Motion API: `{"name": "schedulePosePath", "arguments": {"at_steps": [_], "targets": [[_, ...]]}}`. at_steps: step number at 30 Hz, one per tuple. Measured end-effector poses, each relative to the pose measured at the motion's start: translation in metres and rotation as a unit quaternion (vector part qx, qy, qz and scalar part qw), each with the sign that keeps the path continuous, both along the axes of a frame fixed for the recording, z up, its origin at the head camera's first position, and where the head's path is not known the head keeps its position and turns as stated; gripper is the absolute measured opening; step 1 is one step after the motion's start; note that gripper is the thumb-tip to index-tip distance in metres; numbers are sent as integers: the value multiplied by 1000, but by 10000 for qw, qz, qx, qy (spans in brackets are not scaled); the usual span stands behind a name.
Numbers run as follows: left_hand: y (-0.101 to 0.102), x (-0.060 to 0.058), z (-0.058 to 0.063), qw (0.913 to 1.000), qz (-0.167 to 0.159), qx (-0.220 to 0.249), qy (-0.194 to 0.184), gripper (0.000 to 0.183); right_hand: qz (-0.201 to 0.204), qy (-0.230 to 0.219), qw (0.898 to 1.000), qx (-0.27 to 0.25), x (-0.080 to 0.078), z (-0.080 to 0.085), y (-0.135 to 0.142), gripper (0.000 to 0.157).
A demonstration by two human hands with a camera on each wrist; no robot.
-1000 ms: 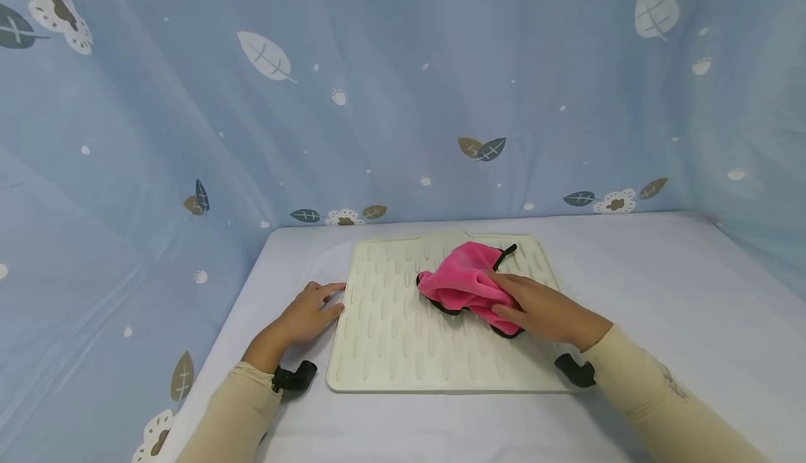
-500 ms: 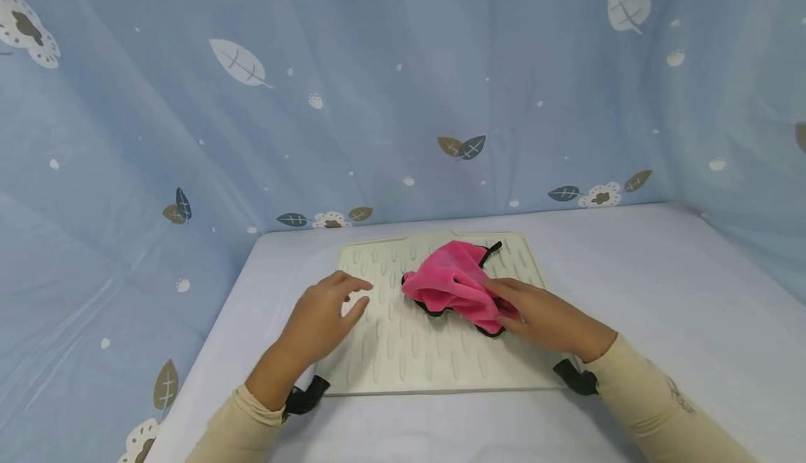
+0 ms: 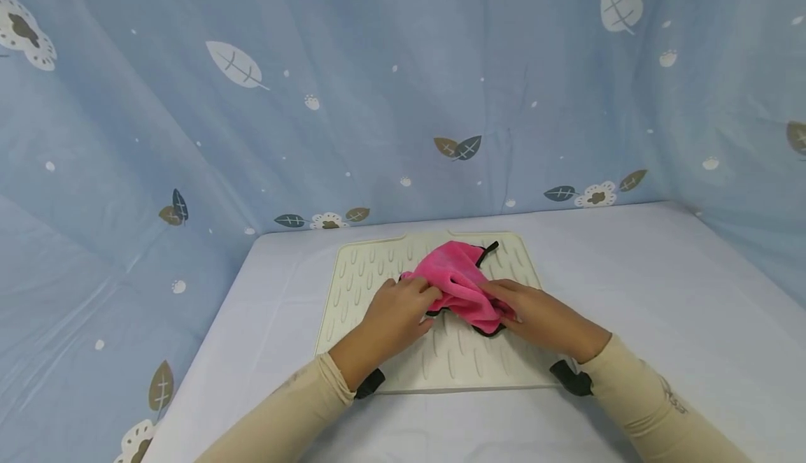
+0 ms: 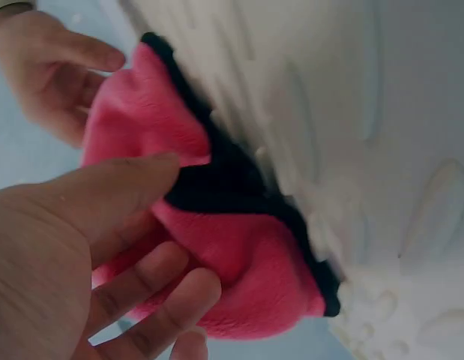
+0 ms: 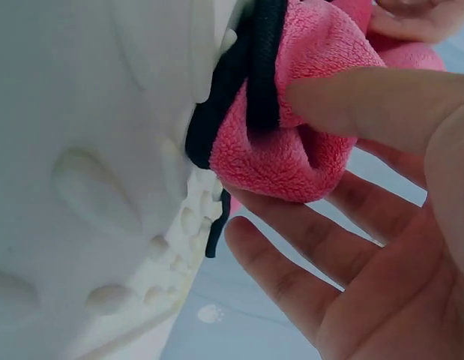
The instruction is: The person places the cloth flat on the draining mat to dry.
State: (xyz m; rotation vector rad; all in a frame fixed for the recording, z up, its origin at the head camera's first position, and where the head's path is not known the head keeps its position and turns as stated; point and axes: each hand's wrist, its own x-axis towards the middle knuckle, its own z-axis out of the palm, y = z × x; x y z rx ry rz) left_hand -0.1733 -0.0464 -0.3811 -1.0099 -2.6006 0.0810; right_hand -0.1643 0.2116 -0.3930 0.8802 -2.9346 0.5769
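A bunched pink cloth point(image 3: 448, 267) with black edging lies on the cream ridged mat point(image 3: 365, 295). My right hand point(image 3: 544, 317) pinches its right end: in the right wrist view the thumb presses on the pink pile point(image 5: 314, 157) and the fingers pass behind it. From the left, my left hand point(image 3: 393, 316) has its fingertips right at the cloth's near left side. The left wrist view shows that hand's thumb over the black edging point(image 4: 224, 187) and its fingers loosely bent in front of the pink fabric, not closed round it.
The mat lies on a white-covered table point(image 3: 630, 274). A blue curtain point(image 3: 352, 99) with leaf and flower prints hangs behind and along the left. A black loop point(image 3: 491, 246) sticks out from the cloth's far corner. Black wrist mounts point(image 3: 571, 378) hang below both wrists.
My left hand has left the mat's left edge and moved right to the cloth. My right hand keeps its pinch, and the cloth stays nearly in place. The head view has shifted slightly.
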Motion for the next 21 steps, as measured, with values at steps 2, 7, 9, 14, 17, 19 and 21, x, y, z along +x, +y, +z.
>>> {"name": "schedulePosePath", "arguments": {"at_steps": [2, 7, 9, 14, 17, 19, 21], "targets": [[3, -4, -3, 9998, 52, -141, 121, 38, 21, 41, 10000, -7, 0, -1, 0, 65], [3, -8, -4, 9992, 61, -211, 339, 28, 108, 110, 9999, 1, -1, -3, 1, 62], [1, -10, -2, 9993, 15, -119, 358, 22, 138, 123, 9998, 5, -1, -3, 1, 60], [-11, -16, 1, 9985, -108, 276, 466, 17, 147, 253, 9996, 1, -1, -3, 2, 56], [-21, -19, 5, 9972, -127, 483, 550, 17, 135, 372, 9992, -8, -1, -3, 2, 54], [-29, -21, 7, 9965, -114, 609, 564, 16, 119, 400, 9991, -1, -1, -1, 1, 54], [-38, -23, 9, 9959, -3, 735, 536, 15, 116, 399, 9991, -33, -1, 0, 0, 55]]}}
